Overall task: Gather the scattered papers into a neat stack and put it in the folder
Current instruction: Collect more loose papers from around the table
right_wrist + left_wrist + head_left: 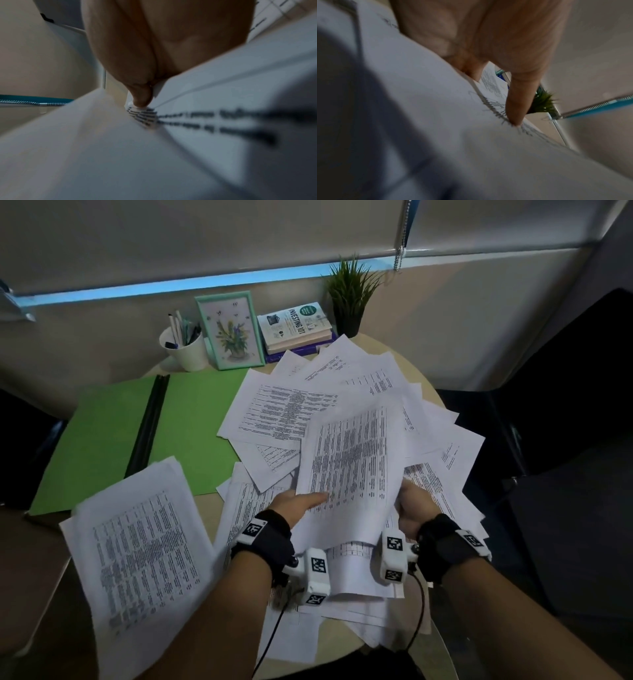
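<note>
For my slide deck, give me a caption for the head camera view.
Both hands lift a printed sheet from scattered papers beside an open green folder.

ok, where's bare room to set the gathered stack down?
Free: both leaves of the open green folder, left of the scattered white printed papers. Small tan table strip below the folder. Crowded: the right half; the back edge holds a white pen cup.

The right hand pinches a printed sheet, thumb tip on its text; a bead chain hangs behind.
</note>
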Demonstrator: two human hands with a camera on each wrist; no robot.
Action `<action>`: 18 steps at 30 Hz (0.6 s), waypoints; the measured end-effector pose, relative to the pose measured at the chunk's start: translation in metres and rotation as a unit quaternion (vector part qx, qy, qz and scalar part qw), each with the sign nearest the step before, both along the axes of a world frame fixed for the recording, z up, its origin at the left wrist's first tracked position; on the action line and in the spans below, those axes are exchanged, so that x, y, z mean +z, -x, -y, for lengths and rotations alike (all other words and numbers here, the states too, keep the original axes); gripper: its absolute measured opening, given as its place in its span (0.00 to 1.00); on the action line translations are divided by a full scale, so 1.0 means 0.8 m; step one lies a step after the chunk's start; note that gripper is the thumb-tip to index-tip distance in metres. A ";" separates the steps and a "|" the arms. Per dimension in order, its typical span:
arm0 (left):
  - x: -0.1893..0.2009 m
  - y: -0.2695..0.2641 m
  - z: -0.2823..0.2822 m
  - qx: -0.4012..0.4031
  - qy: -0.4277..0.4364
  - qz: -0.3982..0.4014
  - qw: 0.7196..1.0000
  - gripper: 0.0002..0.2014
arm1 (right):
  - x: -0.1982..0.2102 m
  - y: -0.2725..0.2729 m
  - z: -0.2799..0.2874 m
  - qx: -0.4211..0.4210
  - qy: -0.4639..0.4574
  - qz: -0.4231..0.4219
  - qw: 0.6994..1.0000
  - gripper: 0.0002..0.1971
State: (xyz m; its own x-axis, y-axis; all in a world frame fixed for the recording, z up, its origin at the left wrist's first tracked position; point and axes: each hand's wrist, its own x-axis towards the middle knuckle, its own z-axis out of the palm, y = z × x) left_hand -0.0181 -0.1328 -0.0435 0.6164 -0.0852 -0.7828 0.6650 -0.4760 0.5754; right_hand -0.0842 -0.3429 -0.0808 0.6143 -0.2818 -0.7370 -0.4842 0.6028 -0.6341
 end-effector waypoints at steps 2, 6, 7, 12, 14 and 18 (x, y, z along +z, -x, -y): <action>0.001 -0.003 -0.001 -0.013 0.001 -0.008 1.000 0.53 | 0.006 -0.001 -0.002 -0.006 0.009 0.006 1.000 0.07; 0.015 -0.023 -0.010 -0.036 -0.035 0.033 0.998 0.39 | -0.031 -0.008 0.012 -0.003 0.045 -0.049 0.998 0.17; 0.022 -0.030 -0.013 -0.043 -0.043 0.058 0.996 0.34 | -0.040 -0.009 0.016 -0.009 0.044 -0.053 0.998 0.20; 0.075 -0.060 -0.022 -0.058 -0.021 0.154 0.986 0.19 | -0.003 -0.014 0.001 -0.015 0.076 -0.041 0.996 0.17; 0.099 -0.064 -0.019 -0.060 -0.007 0.175 0.983 0.17 | -0.006 -0.020 -0.001 -0.015 0.104 -0.052 0.993 0.16; 0.150 -0.058 -0.010 -0.074 0.050 0.214 0.973 0.16 | -0.004 -0.025 -0.001 -0.007 0.084 -0.064 0.994 0.11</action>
State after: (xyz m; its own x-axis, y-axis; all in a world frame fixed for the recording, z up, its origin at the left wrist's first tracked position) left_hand 0.0281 -0.1251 0.0768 0.8586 -0.2613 -0.4410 0.2831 -0.4754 0.8330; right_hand -0.0639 -0.3421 -0.0839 0.5142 -0.4152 -0.7505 -0.5590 0.5013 -0.6604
